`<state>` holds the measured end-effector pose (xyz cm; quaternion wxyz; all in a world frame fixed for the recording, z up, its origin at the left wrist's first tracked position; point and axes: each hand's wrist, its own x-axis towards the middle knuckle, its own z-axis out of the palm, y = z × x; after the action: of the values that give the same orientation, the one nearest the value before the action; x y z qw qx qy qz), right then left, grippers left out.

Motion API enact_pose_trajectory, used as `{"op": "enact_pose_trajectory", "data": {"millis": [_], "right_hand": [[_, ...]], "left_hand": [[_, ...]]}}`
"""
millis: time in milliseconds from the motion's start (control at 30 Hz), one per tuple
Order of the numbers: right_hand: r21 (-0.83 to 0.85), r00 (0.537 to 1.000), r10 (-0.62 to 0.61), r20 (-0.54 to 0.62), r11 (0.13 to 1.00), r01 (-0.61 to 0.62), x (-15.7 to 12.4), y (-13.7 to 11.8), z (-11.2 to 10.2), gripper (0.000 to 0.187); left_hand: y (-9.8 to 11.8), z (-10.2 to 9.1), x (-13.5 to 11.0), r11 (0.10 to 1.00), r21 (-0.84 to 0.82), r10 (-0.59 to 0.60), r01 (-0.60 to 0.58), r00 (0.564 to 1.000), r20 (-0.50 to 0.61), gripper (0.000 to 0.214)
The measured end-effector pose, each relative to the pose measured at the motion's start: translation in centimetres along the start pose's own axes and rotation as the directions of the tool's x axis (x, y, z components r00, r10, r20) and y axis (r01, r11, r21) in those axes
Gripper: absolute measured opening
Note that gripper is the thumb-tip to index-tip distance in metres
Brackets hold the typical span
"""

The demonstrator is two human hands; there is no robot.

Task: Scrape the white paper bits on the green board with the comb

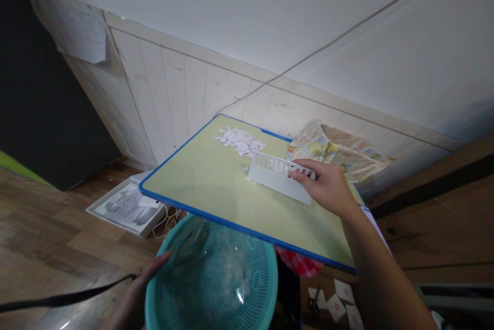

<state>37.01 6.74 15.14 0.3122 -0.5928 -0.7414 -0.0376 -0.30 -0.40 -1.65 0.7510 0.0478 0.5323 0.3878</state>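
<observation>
Head view, clock centre: the green tabletop (216,180) with a blue rim.
Right hand (330,186): at 3 o'clock, thumb and fingers pinched on the slotted upper edge of the white plastic piece.
White plastic piece (278,183): at 2 o'clock, over the tabletop, its far-left end just beside the paper scraps; whether its lower edge touches the tabletop, I cannot tell.
Paper scraps (241,140): a loose white heap lying near 12 o'clock.
Left hand (143,277): at 8 o'clock, thumb over the basket's rim; the other fingers are hidden.
Teal basket (272,289): at 7 o'clock, below the near edge, held at its left side.
Patterned cloth (339,152): crumpled at 2 o'clock, against the wall.
Open white box (135,224): at 9 o'clock, on the floor.
Scissors (314,303): at 5 o'clock, beside white cards (336,308).
</observation>
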Motion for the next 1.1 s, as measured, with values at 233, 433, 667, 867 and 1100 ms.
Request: {"op": "enact_pose_trajectory", "data": {"millis": [233,433,667,867,1100], "right_hand": [[-0.072,0.999,0.031,-0.013,0.997,-0.032,-0.9,1.2,-3.0,0.029],[-0.067,0.998,0.054,0.038,0.996,-0.051,-1.5,1.6,-3.0,0.03],[-0.133,0.997,0.063,0.045,0.989,-0.056,-1.7,3.2,-4.8,0.029],[-0.117,0.993,0.088,0.077,0.99,-0.079,-2.1,3.9,-5.6,0.03],[-0.15,0.992,0.116,-0.044,0.981,-0.121,-2.3,4.7,-5.7,0.032]], "left_hand": [[-0.1,0.3,-0.1,1.0,-0.011,-0.007,0.007,1.0,-0.01,0.079],[-0.3,0.1,0.1,1.0,-0.02,-0.017,0.018,1.0,0.009,0.077],[-0.3,0.3,-0.1,1.0,-0.026,-0.001,0.0,1.0,-0.019,0.081],[-0.5,0.4,-0.1,1.0,-0.027,0.007,-0.008,1.0,-0.03,0.086],[-0.4,0.1,0.2,1.0,0.0,0.013,-0.013,0.998,-0.058,0.084]]}}
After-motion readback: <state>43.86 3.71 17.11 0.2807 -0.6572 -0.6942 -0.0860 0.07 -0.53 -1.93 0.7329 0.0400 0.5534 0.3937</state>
